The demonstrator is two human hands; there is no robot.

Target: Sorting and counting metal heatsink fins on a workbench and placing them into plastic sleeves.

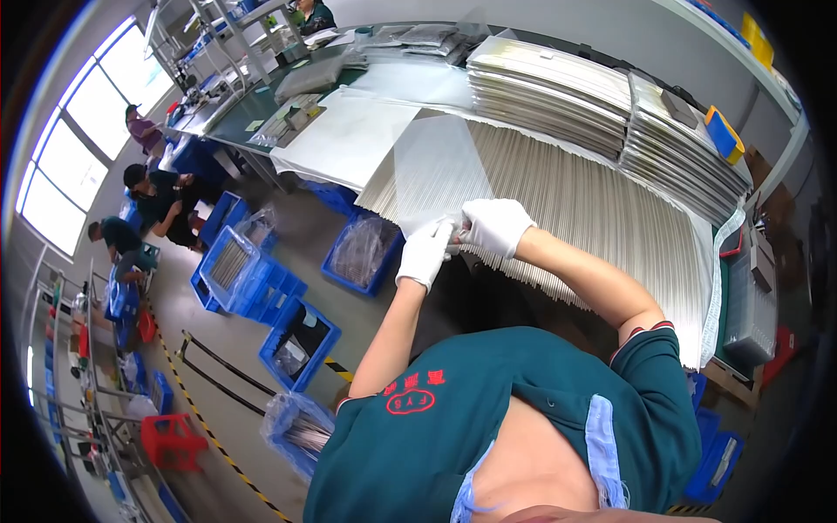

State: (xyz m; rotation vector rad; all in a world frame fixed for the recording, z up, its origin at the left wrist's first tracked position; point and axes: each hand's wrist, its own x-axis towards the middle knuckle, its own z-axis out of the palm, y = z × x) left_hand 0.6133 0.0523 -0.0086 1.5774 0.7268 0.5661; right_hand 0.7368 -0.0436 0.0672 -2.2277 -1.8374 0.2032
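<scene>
Both my hands wear white gloves and meet at the near edge of the table. My left hand [425, 253] is closed, its fingers pinching the near end of a translucent flat plastic bag [440, 170]. Close beside it, my right hand [497, 227] is bent with its fingertips closed at the same end; what they pinch is too small to make out. The bag stretches away from me over a wide row of thin silvery metal strips [593, 213], which lie side by side on the table. The strips show through the bag.
Tall stacks of silvery strips [549, 87] stand behind the row, with a blue and yellow tape holder [724, 135] on the right stack. White paper [344, 139] covers the table at left. Blue crates [301, 344] and a black cart handle [222, 375] occupy the left floor. Several people work farther away.
</scene>
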